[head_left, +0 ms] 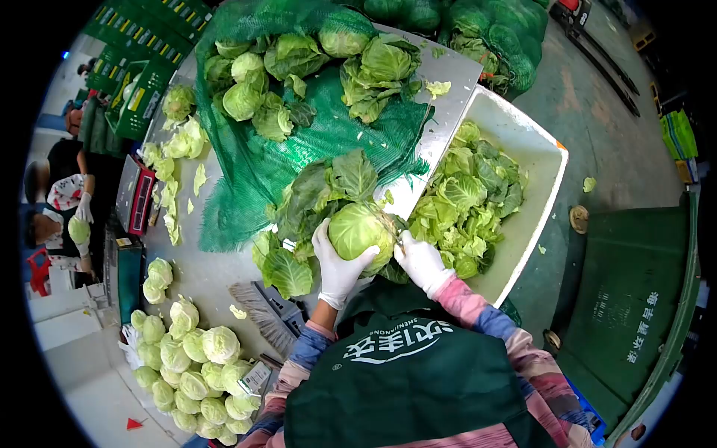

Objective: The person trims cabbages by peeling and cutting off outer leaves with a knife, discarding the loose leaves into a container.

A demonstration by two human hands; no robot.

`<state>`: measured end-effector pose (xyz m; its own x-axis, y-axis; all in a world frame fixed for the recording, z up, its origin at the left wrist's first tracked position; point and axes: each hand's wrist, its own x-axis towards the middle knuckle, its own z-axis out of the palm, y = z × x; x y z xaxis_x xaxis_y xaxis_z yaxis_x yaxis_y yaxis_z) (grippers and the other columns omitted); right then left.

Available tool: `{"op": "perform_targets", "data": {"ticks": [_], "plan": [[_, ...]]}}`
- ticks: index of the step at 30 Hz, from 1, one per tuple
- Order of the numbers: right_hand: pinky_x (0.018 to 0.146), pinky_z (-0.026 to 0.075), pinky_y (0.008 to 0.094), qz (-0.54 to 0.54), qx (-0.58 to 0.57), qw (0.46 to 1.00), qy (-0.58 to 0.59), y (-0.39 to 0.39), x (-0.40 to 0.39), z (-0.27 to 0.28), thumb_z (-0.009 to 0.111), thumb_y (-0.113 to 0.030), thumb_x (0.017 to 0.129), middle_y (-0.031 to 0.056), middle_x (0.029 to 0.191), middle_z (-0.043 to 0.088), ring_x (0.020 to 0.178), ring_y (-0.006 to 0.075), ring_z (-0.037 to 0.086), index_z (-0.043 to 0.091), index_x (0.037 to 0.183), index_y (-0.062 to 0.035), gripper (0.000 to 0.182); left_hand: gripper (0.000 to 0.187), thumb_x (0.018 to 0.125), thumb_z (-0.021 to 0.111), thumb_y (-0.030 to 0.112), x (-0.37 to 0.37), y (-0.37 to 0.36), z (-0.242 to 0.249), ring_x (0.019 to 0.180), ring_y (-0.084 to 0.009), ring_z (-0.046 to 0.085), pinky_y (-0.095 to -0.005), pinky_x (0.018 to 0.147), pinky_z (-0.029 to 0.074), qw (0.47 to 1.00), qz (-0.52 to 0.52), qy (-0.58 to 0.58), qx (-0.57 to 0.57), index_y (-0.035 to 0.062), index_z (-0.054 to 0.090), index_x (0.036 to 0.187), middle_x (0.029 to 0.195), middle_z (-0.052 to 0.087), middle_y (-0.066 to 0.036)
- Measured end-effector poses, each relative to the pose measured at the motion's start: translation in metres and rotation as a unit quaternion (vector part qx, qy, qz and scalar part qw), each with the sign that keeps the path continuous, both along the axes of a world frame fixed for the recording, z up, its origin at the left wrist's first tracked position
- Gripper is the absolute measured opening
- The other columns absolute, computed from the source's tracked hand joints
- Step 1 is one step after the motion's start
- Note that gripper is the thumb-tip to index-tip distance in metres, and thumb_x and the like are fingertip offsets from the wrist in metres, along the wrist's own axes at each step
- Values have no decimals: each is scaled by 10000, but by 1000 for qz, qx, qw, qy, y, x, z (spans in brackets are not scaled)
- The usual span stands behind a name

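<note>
In the head view, my left hand (340, 263), in a white glove, grips a round green cabbage (360, 231) from its left and lower side. My right hand (420, 261), also gloved in white, is closed at the cabbage's right side, by its stem end; what its fingers hold is too small to make out. Loose dark outer leaves (321, 187) lie just beyond the cabbage. A green mesh bag (299, 160) with untrimmed cabbages (385, 60) spreads over the metal table (224, 276). Right of my hands, a white bin (545, 168) holds many leaves (467, 194).
Many trimmed cabbages (221, 344) are piled at lower left, near a brush (263, 317). A red-edged device (137, 196) stands on the left. Beyond it, a co-worker (67, 183) holds a cabbage. A large green bin (620, 313) stands at right.
</note>
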<state>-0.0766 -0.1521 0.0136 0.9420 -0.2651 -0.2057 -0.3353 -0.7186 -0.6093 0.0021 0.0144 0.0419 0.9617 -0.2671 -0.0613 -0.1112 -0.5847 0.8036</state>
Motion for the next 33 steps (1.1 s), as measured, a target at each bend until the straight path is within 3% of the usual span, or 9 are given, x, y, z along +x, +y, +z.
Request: {"op": "perform_targets", "data": {"ticks": [18,22,23,25,26,27,29,31,33], "plan": [[700,501,491,66,66,990,105,-11,11,6,502,-245,881,275,771,634,747,426,628,544,1054,56,350,1012,597,848,369,0,10,-14,1223,-364,351,-438,1052,303,998,-10,-24,-48,-25,293,1346,1298,326,-220],[773,518,458,42,-31,969,240,-5,32,-5,411,-120,904,276,984,648,931,403,645,521,1090,89,301,1017,595,836,390,-11,13,-15,1242,-359,333,-428,1066,289,997,-30,-69,-28,13,282,1360,1320,313,-192],[724,522,455,43,-47,972,224,0,37,-5,411,-131,903,268,946,656,838,398,660,440,1207,119,395,1022,589,839,389,-15,18,-20,1249,-350,334,-423,1075,287,996,-17,-56,-65,12,282,1358,1341,299,-184],[604,523,417,6,146,958,248,-8,27,0,443,-139,899,236,896,660,653,347,655,269,1372,108,561,1061,581,848,362,-25,36,-33,1278,-323,312,-424,1090,275,984,-10,12,-178,19,249,1386,1360,286,-179],[475,479,356,-42,262,951,158,-11,16,-13,493,-133,885,155,817,644,478,237,567,124,1480,-30,707,1061,581,848,362,-28,46,-38,1278,-323,312,-424,1090,275,984,-3,8,-179,19,249,1386,1360,286,-179],[426,438,301,-55,370,919,122,-13,9,-5,523,-126,880,84,766,611,433,156,489,125,1505,-190,744,1059,607,844,329,-29,58,-41,1274,-304,328,-413,1078,302,985,-21,24,-171,22,217,1404,1375,270,-177],[427,426,290,-81,481,864,122,-5,5,8,523,-140,887,51,749,598,421,140,456,148,1501,-265,730,1059,633,839,296,-34,77,-36,1270,-284,344,-403,1067,328,986,-30,38,-160,25,186,1421,1391,255,-175],[453,441,309,-29,408,911,56,13,3,-9,541,-165,890,73,735,593,418,155,473,176,1495,-269,714,1043,697,815,234,-40,84,-4,1211,-260,426,-361,1005,401,910,88,271,-301,23,118,1444,1403,248,-183],[566,478,323,59,177,982,-11,29,-2,15,573,-205,883,119,755,618,573,177,587,228,1480,-299,696,963,728,799,192,-42,71,8,1159,-254,485,-359,964,451,870,187,300,-344,13,150,1416,1363,332,-182]]}}
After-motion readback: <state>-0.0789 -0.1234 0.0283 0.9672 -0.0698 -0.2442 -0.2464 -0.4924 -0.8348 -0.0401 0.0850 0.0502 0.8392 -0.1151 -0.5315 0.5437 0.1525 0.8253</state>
